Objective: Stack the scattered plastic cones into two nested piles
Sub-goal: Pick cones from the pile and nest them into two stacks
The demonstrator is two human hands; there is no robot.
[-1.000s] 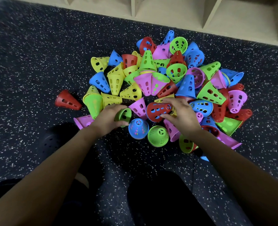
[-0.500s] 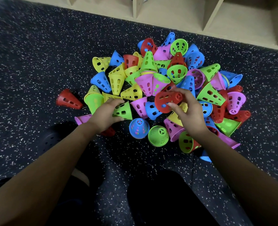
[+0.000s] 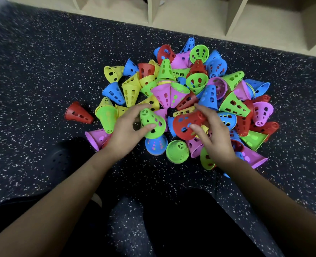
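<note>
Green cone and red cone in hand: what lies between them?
Head view: a blue cone and a pink cone lie between green cone and red cone.

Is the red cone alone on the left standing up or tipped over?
Tipped over: the lone red cone lies on its side on the speckled floor, holes facing up.

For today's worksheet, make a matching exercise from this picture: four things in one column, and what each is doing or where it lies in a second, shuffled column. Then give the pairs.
Column one
1. left hand
2. right hand
3. stray red cone
4. shelf unit

Column two
A. grips a red cone
B. lies on its side, apart, left of the pile
C. grips a green cone
D. stands beyond the pile

Pairs: 1-C, 2-A, 3-B, 4-D
</note>
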